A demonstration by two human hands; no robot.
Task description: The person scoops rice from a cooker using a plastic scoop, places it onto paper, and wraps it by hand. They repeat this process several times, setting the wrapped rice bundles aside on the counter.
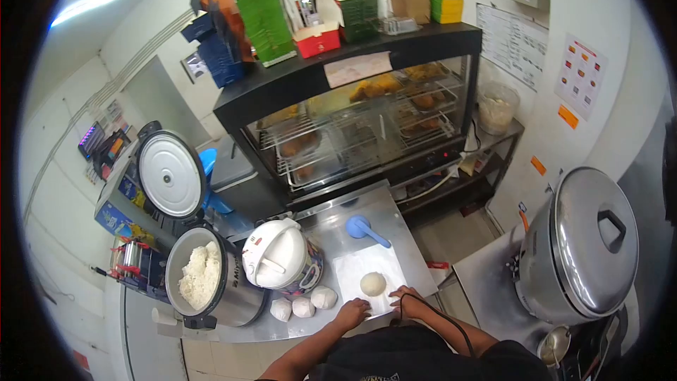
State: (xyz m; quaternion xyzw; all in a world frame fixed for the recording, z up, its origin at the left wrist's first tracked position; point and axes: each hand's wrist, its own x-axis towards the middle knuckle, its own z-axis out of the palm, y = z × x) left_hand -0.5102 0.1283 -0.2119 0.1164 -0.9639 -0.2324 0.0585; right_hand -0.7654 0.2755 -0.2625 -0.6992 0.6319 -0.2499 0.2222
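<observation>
A rounded mound of rice [373, 283] sits on a sheet of white wrapping paper [350, 267] on the steel table. At the paper's near left edge, my left hand [352, 313] has its fingers curled closed on the sheet. My right hand [407, 303] grips the near right edge, its fingers bent and partly hidden. Beyond the rice lies a blue scoop [358, 226], its handle pointing toward the paper. Three wrapped white bundles [303, 307] stand in a row to the left of my left hand.
To the left are a lidded white rice cooker [273, 254] and an open cooker of rice [200, 279]. A heated display cabinet [352, 120] with fried food stands behind the table. Right of me, a large lidded steel cooker [578, 247] rests on another counter [486, 279].
</observation>
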